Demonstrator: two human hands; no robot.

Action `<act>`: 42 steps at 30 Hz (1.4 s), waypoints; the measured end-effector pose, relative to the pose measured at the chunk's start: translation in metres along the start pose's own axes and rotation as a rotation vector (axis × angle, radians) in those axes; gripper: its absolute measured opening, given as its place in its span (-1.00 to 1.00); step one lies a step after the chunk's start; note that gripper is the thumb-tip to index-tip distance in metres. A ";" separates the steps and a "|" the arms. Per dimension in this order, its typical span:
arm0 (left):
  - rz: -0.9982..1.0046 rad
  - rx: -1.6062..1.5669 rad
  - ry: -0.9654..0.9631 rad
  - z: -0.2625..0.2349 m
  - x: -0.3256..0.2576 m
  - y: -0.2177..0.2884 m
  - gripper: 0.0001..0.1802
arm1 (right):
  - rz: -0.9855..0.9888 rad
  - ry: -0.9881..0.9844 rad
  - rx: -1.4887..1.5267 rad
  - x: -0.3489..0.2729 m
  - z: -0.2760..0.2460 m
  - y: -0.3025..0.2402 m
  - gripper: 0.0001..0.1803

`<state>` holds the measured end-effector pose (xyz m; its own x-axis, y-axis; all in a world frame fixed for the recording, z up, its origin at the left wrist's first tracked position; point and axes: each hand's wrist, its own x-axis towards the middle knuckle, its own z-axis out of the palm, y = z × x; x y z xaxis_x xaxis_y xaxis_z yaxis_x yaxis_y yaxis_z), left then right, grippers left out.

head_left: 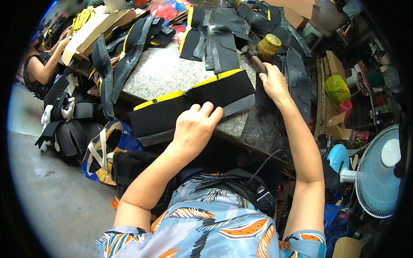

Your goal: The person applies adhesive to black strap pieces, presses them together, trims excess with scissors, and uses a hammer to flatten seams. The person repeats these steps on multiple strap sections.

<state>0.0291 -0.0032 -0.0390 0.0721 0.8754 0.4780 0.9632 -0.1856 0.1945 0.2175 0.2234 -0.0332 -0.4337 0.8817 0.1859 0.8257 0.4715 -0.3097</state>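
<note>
A long black strip (159,116) of sheet material lies across the table at a slant. Yellow shows along its far edge, and a grey band runs along its near edge. My left hand (194,129) rests on the middle of this strip with bent fingers closed on its near edge; the fingertips are partly hidden. Off the strip's right end, my right hand (274,81) grips the handle of a hammer (257,62). The hammer's dark head points away from me, close beside a yellowish jar (269,46).
The stone slab (161,71) forms the worktop. Black pieces with yellow edges (219,38) lie at its far side, and others (131,56) hang at the left. A person (43,64) sits at far left. A fan (378,172) and a bag (107,150) flank me.
</note>
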 end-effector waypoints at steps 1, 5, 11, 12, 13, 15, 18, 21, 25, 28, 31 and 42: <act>0.011 0.001 -0.012 -0.001 0.003 0.000 -0.66 | 0.030 0.012 0.063 -0.002 -0.004 -0.001 -0.48; 0.010 0.019 -0.066 -0.002 0.010 0.000 -0.73 | 0.222 0.003 0.778 -0.032 -0.035 -0.003 -0.60; 0.034 0.016 -0.076 -0.002 0.016 0.000 -0.84 | -0.258 0.259 0.363 -0.105 -0.063 -0.018 -0.56; 0.033 0.014 -0.074 -0.002 0.017 0.000 -0.84 | -0.307 0.189 0.251 -0.113 -0.061 -0.021 -0.55; 0.033 0.013 -0.071 -0.003 0.017 0.000 -0.85 | -0.354 0.140 0.134 -0.119 -0.058 -0.023 -0.53; 0.023 -0.004 -0.081 -0.001 0.017 0.001 -0.83 | -0.240 0.108 0.094 -0.125 -0.058 -0.022 -0.53; -0.015 -0.024 -0.103 0.006 0.020 0.004 -0.79 | -0.218 0.171 0.097 -0.128 -0.064 -0.016 -0.54; -0.015 -0.019 -0.048 0.017 0.029 0.010 -0.79 | -0.227 0.303 0.245 -0.129 -0.061 -0.015 -0.55; 0.042 0.005 0.018 0.010 0.030 0.009 -0.75 | -0.285 0.103 0.052 -0.133 -0.043 -0.024 -0.48; 0.007 0.085 0.037 -0.009 0.012 0.001 -0.73 | -0.275 0.093 0.047 -0.133 -0.044 -0.023 -0.47; 0.032 0.123 0.049 -0.021 -0.005 -0.012 -0.79 | -0.259 0.093 0.077 -0.130 -0.055 -0.020 -0.51; 0.138 0.032 0.082 0.005 0.005 -0.013 -0.83 | -0.404 0.056 0.075 -0.131 -0.049 -0.051 -0.50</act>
<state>0.0185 0.0055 -0.0438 0.1838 0.8029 0.5670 0.9536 -0.2856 0.0954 0.2499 0.0827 0.0042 -0.6957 0.6239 0.3559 0.5636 0.7813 -0.2681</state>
